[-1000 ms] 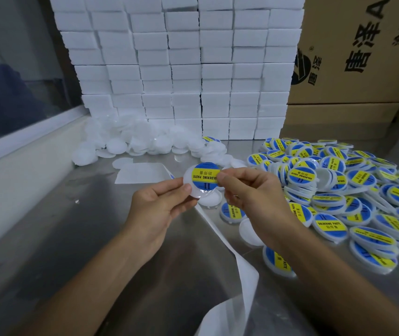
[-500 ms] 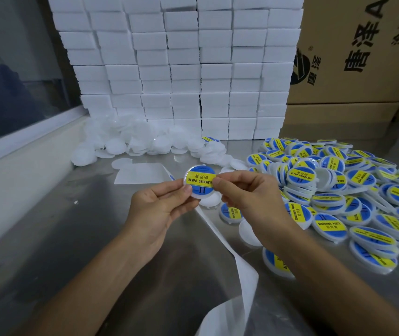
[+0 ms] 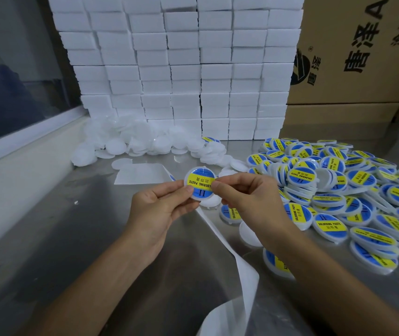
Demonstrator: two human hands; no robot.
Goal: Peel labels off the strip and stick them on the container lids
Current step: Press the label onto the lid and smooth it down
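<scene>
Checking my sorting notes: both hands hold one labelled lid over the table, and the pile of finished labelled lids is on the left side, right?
Not quite: the head view shows the pile of labelled lids on the right. Both the left hand and right hand do hold one labelled lid.

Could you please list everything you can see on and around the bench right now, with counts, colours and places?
labelled lid in hand: one, white with a blue and yellow label, held up between both hands at centre.
labelled lids: a large heap, too many to count, blue and yellow on white, on the right of the bench.
plain lids: a heap, white, at the back left of the bench.
backing strip: one, white, running from the centre to the near edge.
foam blocks: a tall stack, white, at the back.
cardboard boxes: brown, back right.
bench: one, shiny metal.
left hand: pinches the lid's left edge.
right hand: pinches its right edge.
</scene>
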